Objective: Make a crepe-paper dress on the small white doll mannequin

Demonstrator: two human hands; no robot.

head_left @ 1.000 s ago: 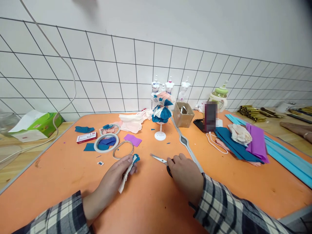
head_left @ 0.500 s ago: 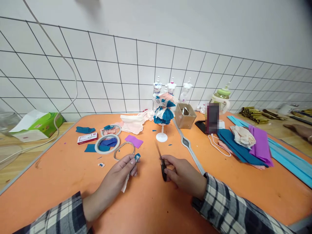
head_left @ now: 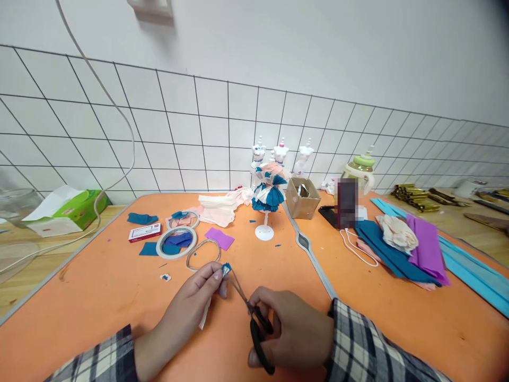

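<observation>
Dial centred on orange table [head_left: 286,265]. Ten o'clock: green tissue pack [head_left: 85,207], white tissue emerging; nearer in, tape ring [head_left: 160,246] with blue scraps [head_left: 183,240] inside. One o'clock: open cardboard box [head_left: 299,208], contents not identifiable. Between one and two: green-lidded bottle [head_left: 363,160]. Eight o'clock: left hand [head_left: 191,302], fingers pinching pale strip [head_left: 226,269]; blue-edged end projects at one o'clock from fingertips, tail at seven. Scissors [head_left: 256,339]: blades toward eleven, reaching strip's end, contact unclear. Five o'clock: right hand [head_left: 298,326], fingers curled round black handles.
</observation>
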